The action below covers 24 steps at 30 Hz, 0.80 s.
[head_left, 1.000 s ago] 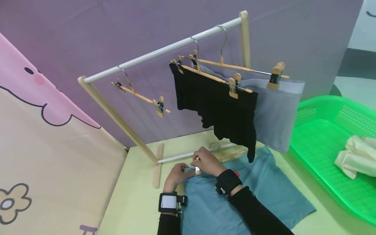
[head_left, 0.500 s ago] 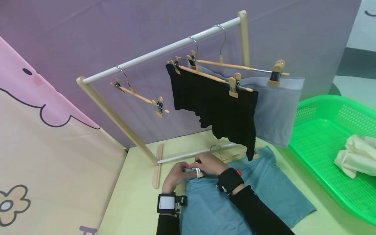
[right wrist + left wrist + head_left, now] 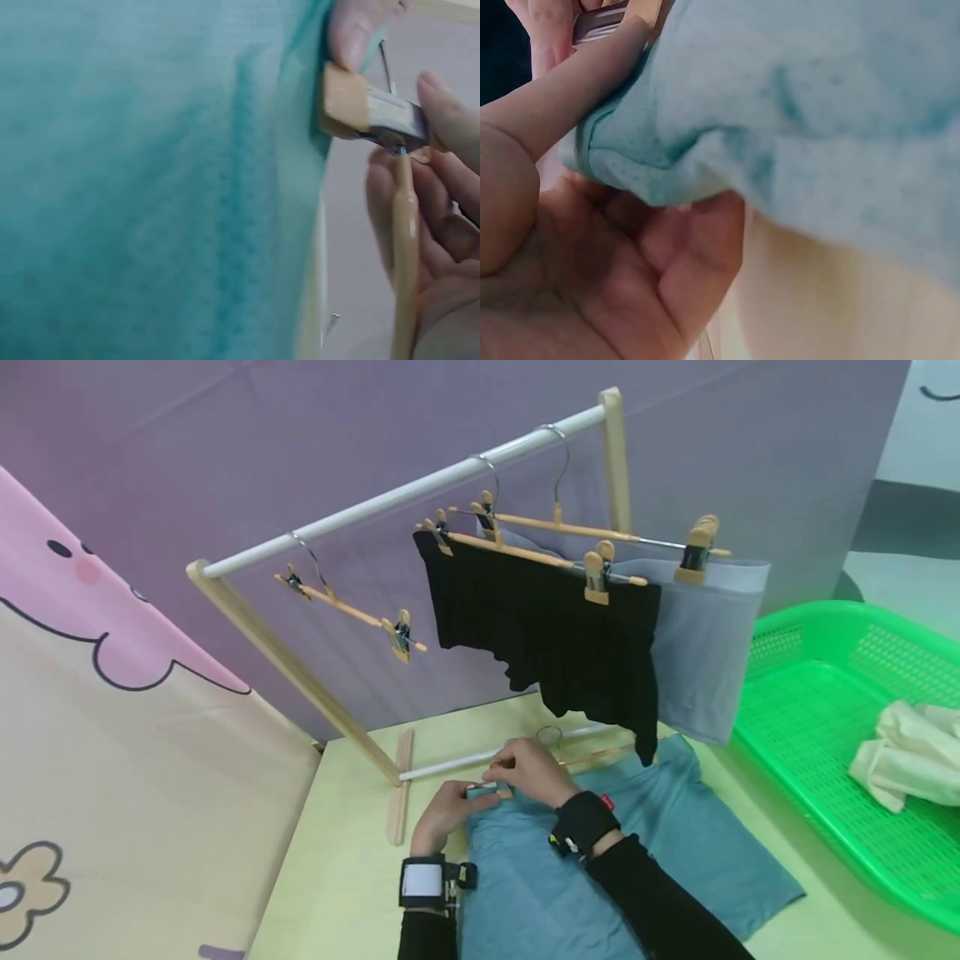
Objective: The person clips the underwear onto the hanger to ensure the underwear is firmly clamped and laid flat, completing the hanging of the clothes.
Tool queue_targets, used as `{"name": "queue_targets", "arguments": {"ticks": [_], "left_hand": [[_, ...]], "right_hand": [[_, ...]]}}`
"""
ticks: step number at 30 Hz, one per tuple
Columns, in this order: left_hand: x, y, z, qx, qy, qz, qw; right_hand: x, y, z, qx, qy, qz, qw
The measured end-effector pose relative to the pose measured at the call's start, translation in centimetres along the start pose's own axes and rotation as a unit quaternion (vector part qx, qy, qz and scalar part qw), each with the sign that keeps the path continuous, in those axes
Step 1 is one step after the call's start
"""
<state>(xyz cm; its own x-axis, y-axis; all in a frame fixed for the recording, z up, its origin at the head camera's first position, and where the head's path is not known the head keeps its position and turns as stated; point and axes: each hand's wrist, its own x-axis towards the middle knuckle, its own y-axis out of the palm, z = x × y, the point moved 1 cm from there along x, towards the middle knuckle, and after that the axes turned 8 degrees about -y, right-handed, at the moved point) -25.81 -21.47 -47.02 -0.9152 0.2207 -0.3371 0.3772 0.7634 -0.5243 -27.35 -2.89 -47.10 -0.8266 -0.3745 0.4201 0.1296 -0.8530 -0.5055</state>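
Blue-green shorts (image 3: pixel 547 868) lie spread on the table, their waistband towards the rack. My left hand (image 3: pixel 445 814) pinches the waistband corner; in the left wrist view the thumb is on top of the cloth and the fingers are below. My right hand (image 3: pixel 531 772) holds the wooden-tipped clip (image 3: pixel 367 109) of a trouser hanger (image 3: pixel 405 247), thumb against its metal back end and fingers curled behind. The clip's tip meets the waistband edge, close to the left thumb; whether its jaws bite the cloth I cannot tell. The hanger's hook (image 3: pixel 550 735) lies near the rack's lower bar.
A wooden rack with a white rail (image 3: pixel 405 493) stands behind the hands. From it hang a bare clip hanger (image 3: pixel 345 606), black shorts (image 3: pixel 540 627) and a grey cloth garment (image 3: pixel 705 652). At right, a green basket (image 3: pixel 810 693) contains a cream cloth (image 3: pixel 907 760).
The clip has turned from pointing down towards me to lying sideways along the waistband. My right hand has shifted slightly with it; the left hand keeps its hold on the cloth.
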Motion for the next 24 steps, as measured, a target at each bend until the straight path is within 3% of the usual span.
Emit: {"name": "queue_targets", "arguments": {"ticks": [12, 24], "left_hand": [[0.05, -0.21, 0.19, -0.011, 0.029, -0.006, 0.9995], [0.42, 0.03, 0.61, -0.071, 0.031, -0.066, 0.9948]], "right_hand": [[0.13, 0.05, 0.50, -0.032, -0.012, -0.087, 0.996], [0.07, 0.08, 0.20, 0.000, 0.002, -0.077, 0.997]]}}
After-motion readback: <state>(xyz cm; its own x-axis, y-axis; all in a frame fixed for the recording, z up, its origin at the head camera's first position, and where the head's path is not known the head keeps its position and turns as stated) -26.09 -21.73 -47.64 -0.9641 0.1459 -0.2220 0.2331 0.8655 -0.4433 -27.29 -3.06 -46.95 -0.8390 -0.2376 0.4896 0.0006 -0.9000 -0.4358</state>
